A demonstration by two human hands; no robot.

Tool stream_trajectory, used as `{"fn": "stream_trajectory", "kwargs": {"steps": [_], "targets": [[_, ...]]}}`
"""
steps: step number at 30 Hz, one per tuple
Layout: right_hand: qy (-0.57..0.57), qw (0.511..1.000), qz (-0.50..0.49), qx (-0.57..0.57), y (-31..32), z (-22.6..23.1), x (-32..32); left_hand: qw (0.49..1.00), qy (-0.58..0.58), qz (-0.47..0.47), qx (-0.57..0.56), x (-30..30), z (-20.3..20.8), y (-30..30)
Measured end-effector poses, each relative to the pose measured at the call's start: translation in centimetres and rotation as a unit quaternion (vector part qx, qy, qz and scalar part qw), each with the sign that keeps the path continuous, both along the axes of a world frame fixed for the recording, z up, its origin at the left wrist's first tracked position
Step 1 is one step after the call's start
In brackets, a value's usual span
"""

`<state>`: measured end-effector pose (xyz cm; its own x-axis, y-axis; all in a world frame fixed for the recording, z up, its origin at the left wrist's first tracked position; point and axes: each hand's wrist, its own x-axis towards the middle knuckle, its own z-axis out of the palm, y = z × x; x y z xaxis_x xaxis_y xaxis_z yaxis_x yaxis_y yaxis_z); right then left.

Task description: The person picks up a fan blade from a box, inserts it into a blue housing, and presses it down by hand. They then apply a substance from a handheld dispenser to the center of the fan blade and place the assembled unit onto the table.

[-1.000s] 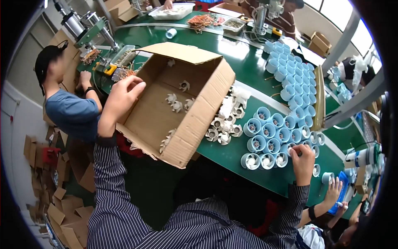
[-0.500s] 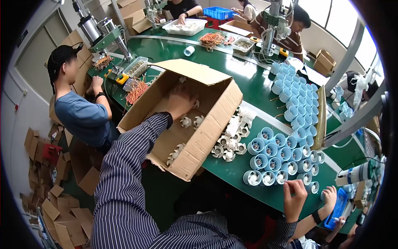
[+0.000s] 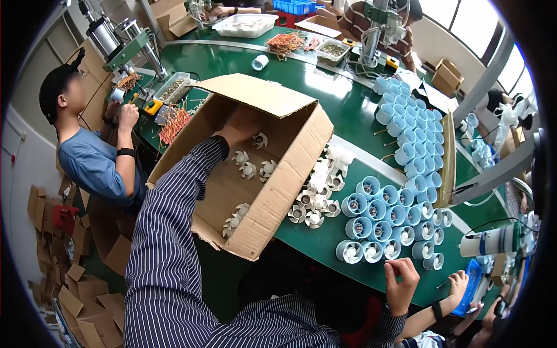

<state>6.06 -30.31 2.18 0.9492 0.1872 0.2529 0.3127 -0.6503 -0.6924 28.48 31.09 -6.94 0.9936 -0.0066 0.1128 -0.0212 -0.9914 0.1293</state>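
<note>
While the left hand [image 3: 241, 124] is reaching deep into the tilted cardboard box [image 3: 272, 197], its fingers are lying hidden against the far inner wall, so I cannot tell whether they are spread or closing on anything. A few white impellers [image 3: 249, 168] are resting loose on the box floor just below that hand, and more of them are lying in a heap [image 3: 319, 194] on the green surface [image 3: 325, 104], touching the box's outer wall. The right hand [image 3: 400, 284] is hovering at the near edge of the surface with its fingers curled narrow; nothing is showing between them, though a small part could be hidden there.

As I judge it, the box is the weak point. It is sitting tipped, with its near corner hanging past the surface's edge, and only the reaching arm is steadying it; a push from the sleeve could be sliding it off or spilling the loose impellers toward the floor. The box wall could also be nudging the heap into the blue housings [image 3: 380, 211] standing in tight rows beside it, knocking the nearest ones over. Reaching blind, the hand may be catching a fragile blade rather than the hub.
</note>
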Motion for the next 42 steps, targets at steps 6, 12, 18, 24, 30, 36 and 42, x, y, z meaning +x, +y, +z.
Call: {"fn": "stream_trajectory", "kwargs": {"steps": [6, 12, 18, 24, 30, 36, 42], "targets": [[0.003, 0.999, 0.029, 0.018, 0.6, -0.5, -0.2, 0.96, 0.234, 0.067, -0.141, -9.3, 10.4, -6.6], [0.006, 0.998, 0.04, 0.04, 1.2, -0.4, -1.2, 0.992, 0.119, 0.013, -0.048, -13.5, 6.3, -8.3], [0.003, 0.997, 0.039, 0.073, 0.4, -0.6, -2.2, 0.995, 0.029, 0.072, -0.066, -16.3, 5.5, -11.8], [0.004, 0.995, 0.046, 0.091, -0.5, -0.5, -3.1, 0.993, -0.012, 0.052, -0.107, -16.5, 4.6, -11.4], [0.019, 0.993, 0.058, 0.099, -1.0, -0.1, -3.7, 0.982, 0.086, -0.04, -0.163, -15.2, 4.3, -7.3], [0.02, 0.995, 0.06, 0.081, -1.4, -0.1, -4.1, 0.966, 0.138, -0.108, -0.192, -15.0, 6.3, -7.9], [0.015, 0.995, 0.053, 0.085, -1.0, -0.9, -4.6, 0.991, 0.029, -0.07, -0.114, -15.9, 4.5, -10.0]]}}
